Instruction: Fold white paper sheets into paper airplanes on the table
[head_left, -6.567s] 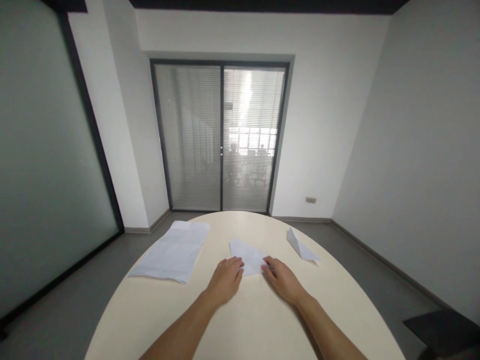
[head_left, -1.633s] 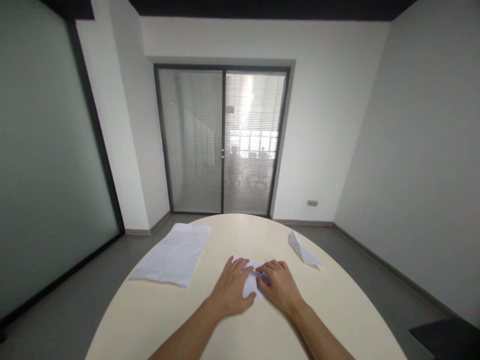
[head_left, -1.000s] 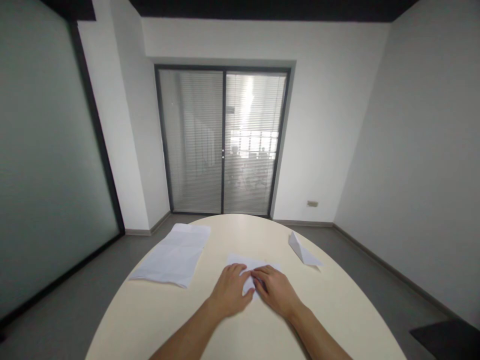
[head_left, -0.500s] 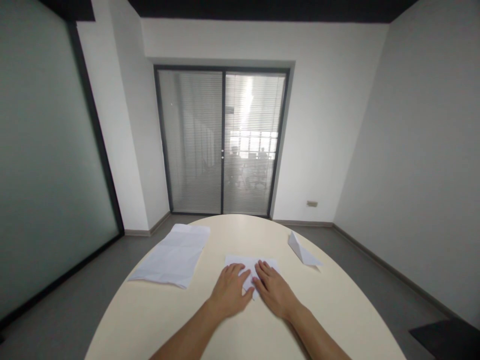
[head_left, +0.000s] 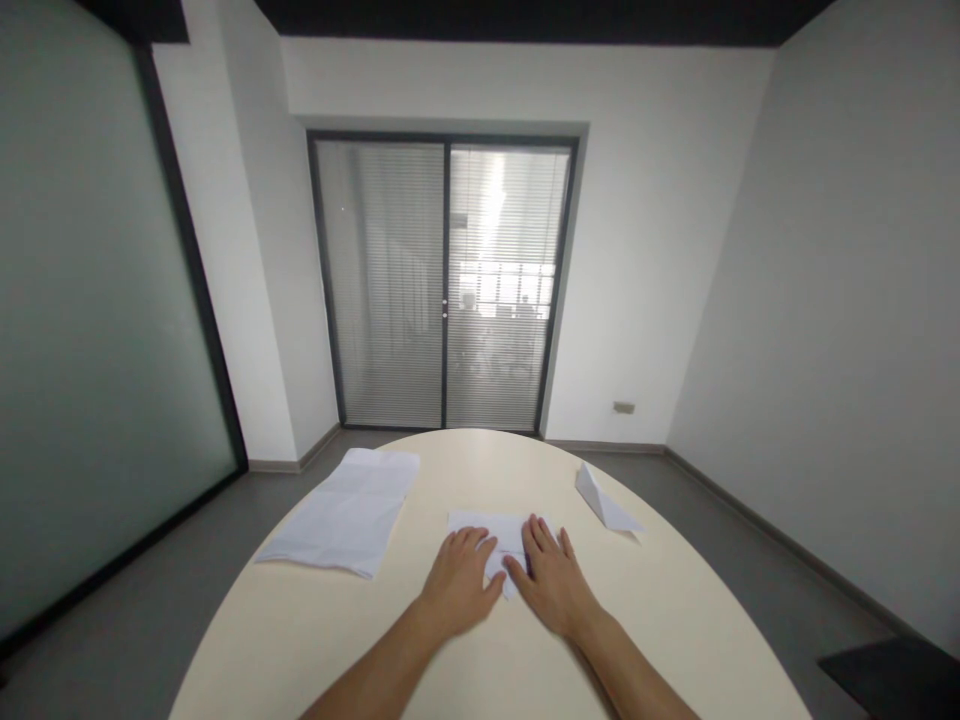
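A folded sheet of white paper (head_left: 491, 524) lies on the round cream table (head_left: 480, 660) in front of me, tapering to a point on the near side. My left hand (head_left: 463, 578) rests flat over its left part, fingers stretched out. Over the right part lies my right hand (head_left: 553, 575), palm down with its fingers spread. Both thumbs touch the paper near its lower middle, where a crease or flap edge shows between the hands. Much of the sheet is hidden beneath the hands.
Several white sheets, or one large creased sheet (head_left: 349, 515), lie at the table's left. A folded paper plane (head_left: 604, 502) sits near the right edge. Beyond the table stands a glass door (head_left: 446, 280) with blinds. A dark object (head_left: 896, 675) is at the lower right.
My right hand has shifted slightly to the right and its fingers have spread, uncovering more of the paper's middle. The left hand stays almost where it was.
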